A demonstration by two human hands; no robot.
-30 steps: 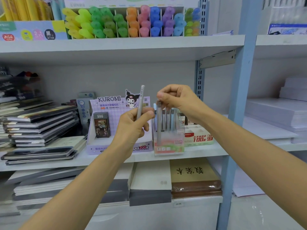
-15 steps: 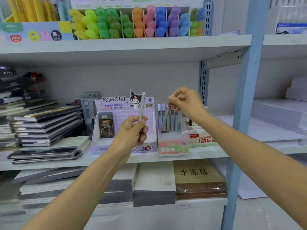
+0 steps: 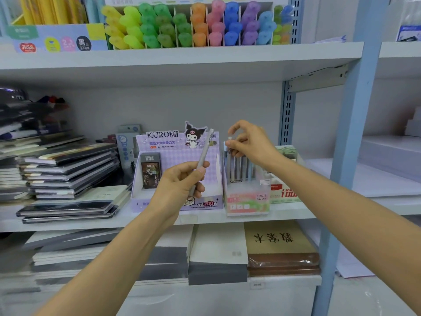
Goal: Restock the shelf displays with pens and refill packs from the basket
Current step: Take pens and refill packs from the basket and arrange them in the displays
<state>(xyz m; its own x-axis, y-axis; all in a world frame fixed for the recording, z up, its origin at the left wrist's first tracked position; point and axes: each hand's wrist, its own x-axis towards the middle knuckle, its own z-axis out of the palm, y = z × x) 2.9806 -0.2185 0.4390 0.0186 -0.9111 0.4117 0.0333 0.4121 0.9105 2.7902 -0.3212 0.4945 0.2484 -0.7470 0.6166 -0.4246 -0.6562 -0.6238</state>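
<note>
Two pens are getting handled at once. The left hand (image 3: 180, 183) is gripping a grey pen (image 3: 206, 147) low on the barrel. Its fingers are curling round it with the thumb on top, and the pen is pointing up and leaning right in front of the Kuromi box (image 3: 177, 153).

The right hand (image 3: 252, 144) is pinching the top of a boxed pen (image 3: 228, 160) between thumb and fingertips. That pen is standing at the left end of the row in the pen box (image 3: 247, 199), and its bottom is hiding behind the box front. The pen box is sitting on the shelf (image 3: 284, 213) just right of the Kuromi box, with several more pens standing in it.

Progress-wise, I'd say they're mid-restock. One pen is going in or just getting seated, and the grey one is waiting its turn. The Kuromi box is looking pretty bare, with only one refill pack (image 3: 149, 172) showing, so the refills are probably left to do. The basket isn't showing up anywhere, so no telling how much stock is remaining.

Notebooks (image 3: 68, 169) are lying stacked on the left, and highlighters (image 3: 193, 26) are filling the level above.
</note>
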